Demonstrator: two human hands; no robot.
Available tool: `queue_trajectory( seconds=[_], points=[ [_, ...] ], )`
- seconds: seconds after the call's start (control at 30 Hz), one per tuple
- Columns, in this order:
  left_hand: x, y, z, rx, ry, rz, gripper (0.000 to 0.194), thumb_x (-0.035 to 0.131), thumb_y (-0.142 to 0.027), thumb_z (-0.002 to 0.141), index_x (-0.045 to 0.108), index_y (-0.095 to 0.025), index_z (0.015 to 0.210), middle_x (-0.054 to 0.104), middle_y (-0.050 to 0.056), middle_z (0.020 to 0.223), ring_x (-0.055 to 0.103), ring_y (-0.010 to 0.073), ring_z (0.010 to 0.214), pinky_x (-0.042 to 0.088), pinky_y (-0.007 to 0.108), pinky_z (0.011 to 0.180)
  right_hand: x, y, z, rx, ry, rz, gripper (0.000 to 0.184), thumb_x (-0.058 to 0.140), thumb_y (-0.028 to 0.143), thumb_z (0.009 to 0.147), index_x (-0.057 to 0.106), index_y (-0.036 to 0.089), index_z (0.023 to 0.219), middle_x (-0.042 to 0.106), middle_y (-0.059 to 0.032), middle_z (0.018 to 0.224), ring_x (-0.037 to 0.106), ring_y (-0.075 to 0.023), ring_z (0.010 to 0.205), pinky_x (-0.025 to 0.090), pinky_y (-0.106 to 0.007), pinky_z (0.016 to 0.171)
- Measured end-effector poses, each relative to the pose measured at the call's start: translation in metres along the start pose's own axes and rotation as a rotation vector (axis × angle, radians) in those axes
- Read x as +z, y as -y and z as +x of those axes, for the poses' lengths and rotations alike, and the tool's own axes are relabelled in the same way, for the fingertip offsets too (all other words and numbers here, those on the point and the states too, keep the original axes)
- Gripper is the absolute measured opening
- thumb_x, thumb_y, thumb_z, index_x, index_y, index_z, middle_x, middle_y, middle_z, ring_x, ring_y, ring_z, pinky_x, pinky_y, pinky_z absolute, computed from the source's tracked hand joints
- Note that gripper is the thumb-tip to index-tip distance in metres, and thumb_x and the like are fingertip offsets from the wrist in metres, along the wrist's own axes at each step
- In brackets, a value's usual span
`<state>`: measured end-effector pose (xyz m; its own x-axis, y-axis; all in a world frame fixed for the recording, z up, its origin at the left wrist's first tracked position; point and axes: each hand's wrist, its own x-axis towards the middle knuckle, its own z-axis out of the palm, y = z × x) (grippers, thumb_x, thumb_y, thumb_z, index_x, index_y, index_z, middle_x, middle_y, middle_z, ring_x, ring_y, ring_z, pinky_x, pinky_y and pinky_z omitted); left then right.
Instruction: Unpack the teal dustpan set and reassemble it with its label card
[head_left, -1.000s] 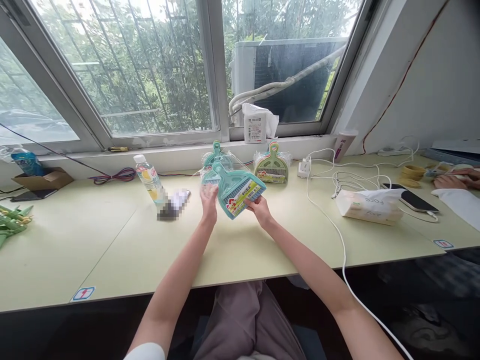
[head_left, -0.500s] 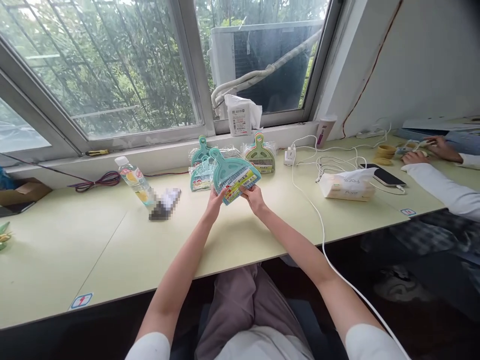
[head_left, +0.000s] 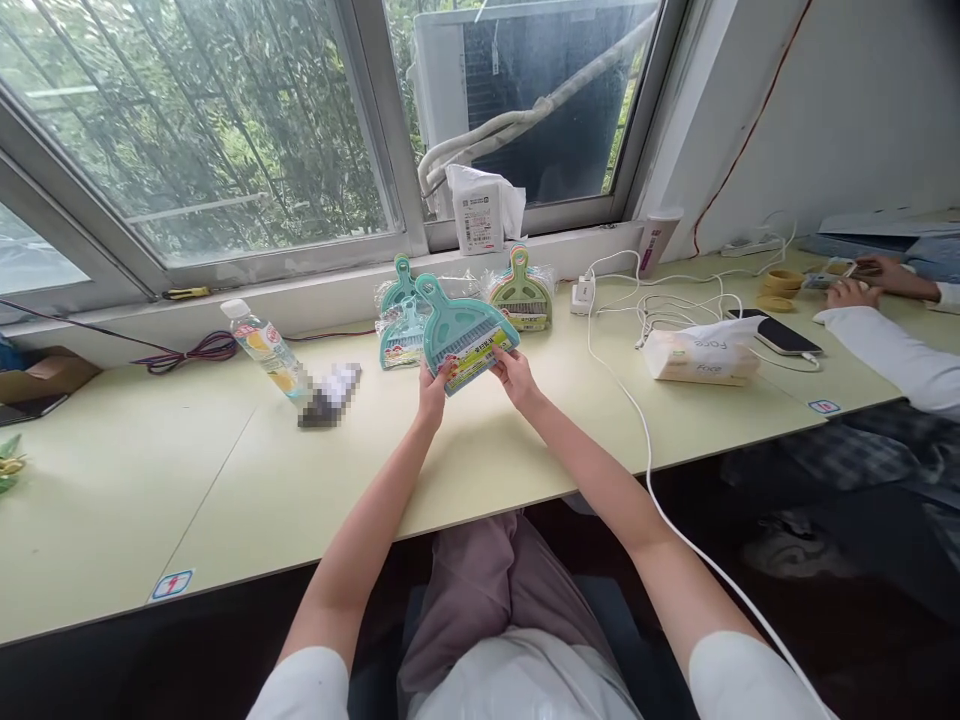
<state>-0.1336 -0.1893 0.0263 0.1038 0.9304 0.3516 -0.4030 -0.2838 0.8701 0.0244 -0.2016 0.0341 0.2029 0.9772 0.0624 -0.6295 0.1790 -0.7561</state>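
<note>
I hold a teal mini dustpan-and-brush set point(head_left: 461, 325) with a colourful label above the pale green desk point(head_left: 225, 470). My left hand point(head_left: 433, 388) pinches its lower left edge and my right hand point(head_left: 512, 374) grips its lower right edge. Behind it a second teal set in clear wrapping point(head_left: 397, 330) lies on the desk. A green set in wrapping point(head_left: 521, 297) leans by the window sill.
A drink bottle point(head_left: 264, 350) lies to the left, beside a blurred small object point(head_left: 328, 394). A tissue pack point(head_left: 697, 352), white cables point(head_left: 637, 330), a phone point(head_left: 772, 335) and tape rolls point(head_left: 778, 290) sit to the right. Another person's hands point(head_left: 870, 280) work at the far right.
The view has shifted a little. Both hands keep hold of the teal set, which now stands more upright and slightly nearer the window. The other person's hands have moved.
</note>
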Motion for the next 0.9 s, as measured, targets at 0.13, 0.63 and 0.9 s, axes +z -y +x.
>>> queue_trajectory(
  seconds=[0.13, 0.63, 0.9],
  points=[
    [0.003, 0.003, 0.0, 0.041, 0.033, 0.051, 0.05, 0.072, -0.042, 0.074, 0.052, -0.024, 0.116, 0.064, 0.007, 0.117, 0.059, 0.0245, 0.112, 0.049, 0.039, 0.095, -0.007, -0.001, 0.005, 0.007, -0.093, 0.017, 0.022, 0.075, 0.029, 0.074, 0.065, 0.018, 0.09, 0.074, -0.0029, 0.095, 0.07, -0.0171, 0.093, 0.06, -0.028, 0.085],
    [0.008, 0.014, -0.003, 0.128, 0.044, 0.208, 0.045, 0.065, -0.044, 0.077, 0.051, -0.023, 0.114, 0.058, 0.007, 0.11, 0.054, 0.0257, 0.112, 0.044, 0.041, 0.098, -0.019, -0.002, 0.014, 0.019, -0.227, -0.004, 0.021, 0.067, 0.036, 0.079, 0.062, 0.018, 0.089, 0.073, -0.0054, 0.096, 0.068, -0.0183, 0.101, 0.059, -0.029, 0.085],
    [0.0, 0.012, -0.001, 0.127, -0.007, 0.182, 0.05, 0.066, -0.044, 0.076, 0.051, -0.024, 0.118, 0.059, 0.007, 0.115, 0.055, 0.0252, 0.115, 0.046, 0.039, 0.097, -0.006, -0.01, -0.005, 0.028, 0.113, -0.034, 0.029, 0.074, 0.032, 0.074, 0.064, 0.022, 0.1, 0.07, -0.0022, 0.114, 0.06, -0.0191, 0.118, 0.055, -0.031, 0.098]
  ],
)
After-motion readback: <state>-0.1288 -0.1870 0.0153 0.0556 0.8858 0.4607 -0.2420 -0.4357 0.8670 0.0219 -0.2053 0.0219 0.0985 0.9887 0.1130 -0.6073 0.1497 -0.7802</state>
